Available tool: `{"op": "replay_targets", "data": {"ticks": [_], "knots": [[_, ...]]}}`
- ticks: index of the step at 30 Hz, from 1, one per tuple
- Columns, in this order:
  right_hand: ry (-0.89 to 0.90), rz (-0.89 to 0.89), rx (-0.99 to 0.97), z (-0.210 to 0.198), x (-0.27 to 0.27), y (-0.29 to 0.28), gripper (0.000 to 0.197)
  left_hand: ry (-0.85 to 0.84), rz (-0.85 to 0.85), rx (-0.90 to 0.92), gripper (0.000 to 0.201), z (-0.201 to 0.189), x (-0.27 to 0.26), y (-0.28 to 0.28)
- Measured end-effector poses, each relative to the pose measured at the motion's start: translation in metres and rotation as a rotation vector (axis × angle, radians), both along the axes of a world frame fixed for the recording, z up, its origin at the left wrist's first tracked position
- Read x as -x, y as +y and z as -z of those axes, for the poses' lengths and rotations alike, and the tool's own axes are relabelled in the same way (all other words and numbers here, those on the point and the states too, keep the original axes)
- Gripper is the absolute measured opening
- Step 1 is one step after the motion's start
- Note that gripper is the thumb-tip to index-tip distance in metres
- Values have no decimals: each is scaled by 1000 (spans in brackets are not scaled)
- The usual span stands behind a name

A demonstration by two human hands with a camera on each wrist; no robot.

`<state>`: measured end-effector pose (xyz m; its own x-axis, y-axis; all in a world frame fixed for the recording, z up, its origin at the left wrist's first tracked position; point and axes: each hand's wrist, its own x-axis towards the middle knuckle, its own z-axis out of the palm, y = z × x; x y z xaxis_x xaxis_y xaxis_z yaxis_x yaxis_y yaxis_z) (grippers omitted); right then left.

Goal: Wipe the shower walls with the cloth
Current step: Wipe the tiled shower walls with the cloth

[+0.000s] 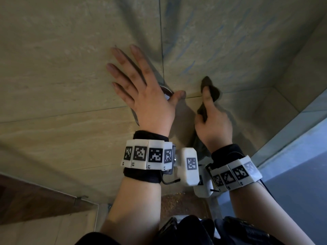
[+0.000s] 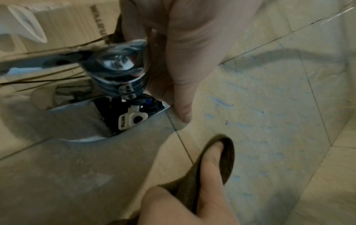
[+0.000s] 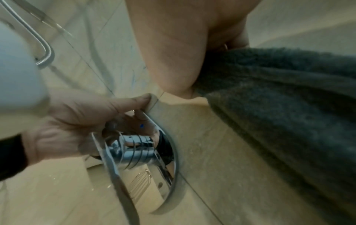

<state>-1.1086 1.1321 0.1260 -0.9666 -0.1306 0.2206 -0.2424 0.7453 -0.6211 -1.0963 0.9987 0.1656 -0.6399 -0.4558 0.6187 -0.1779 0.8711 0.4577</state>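
Wiping is under way on the tiled wall (image 1: 70, 50). The right hand (image 1: 213, 124), at centre right of the head view, grips a dark grey cloth (image 1: 210, 89): fingers curled round its bunched lower part, forefinger stretched along it and pressing the cloth's tip against the tile. The cloth sits just right of the vertical grout line, below a patch of faint blue streaks (image 1: 212, 41) in the upper right of the frame.

The left hand (image 1: 141, 96), at frame centre, lies spread with fingers straight and flat on the wall, holding nothing. Its palm arches over the chrome tap (image 2: 117, 67) and the thumb reaches toward the cloth. In the right wrist view the thumb tip meets the tile at the upper edge of the tap's round plate (image 3: 171, 152).

The blue streaks look unwiped, so by my reading the next move calls for pushing the cloth up and right over them with firm, even pressure, more of the cloth flattened on the tile than the one fingertip now backs. The tap stands close on the left, so strokes there need care.

Writing: the wristbands (image 1: 147, 153) carry black-and-white square code tags with tiny characters beneath, too small to read. In the upper left of the left wrist view a box (image 2: 77, 22) bears blurred capitals, perhaps starting "WALRU"; I cannot read them fully.
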Motion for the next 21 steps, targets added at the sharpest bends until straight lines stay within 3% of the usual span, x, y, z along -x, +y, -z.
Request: {"op": "replay_targets", "data": {"ticks": [3, 10, 16, 21], "knots": [[-46, 71, 60, -2, 1, 3, 83, -6, 2, -9, 139, 0, 0, 0], [-79, -17, 147, -4, -4, -6, 88, 3, -4, 0, 138, 0, -1, 1], [-73, 111, 191, -8, 0, 0, 88, 3, 0, 5, 137, 0, -1, 0], [-144, -17, 159, 4, -5, -15, 94, 10, -1, 11, 138, -1, -1, 1]]}}
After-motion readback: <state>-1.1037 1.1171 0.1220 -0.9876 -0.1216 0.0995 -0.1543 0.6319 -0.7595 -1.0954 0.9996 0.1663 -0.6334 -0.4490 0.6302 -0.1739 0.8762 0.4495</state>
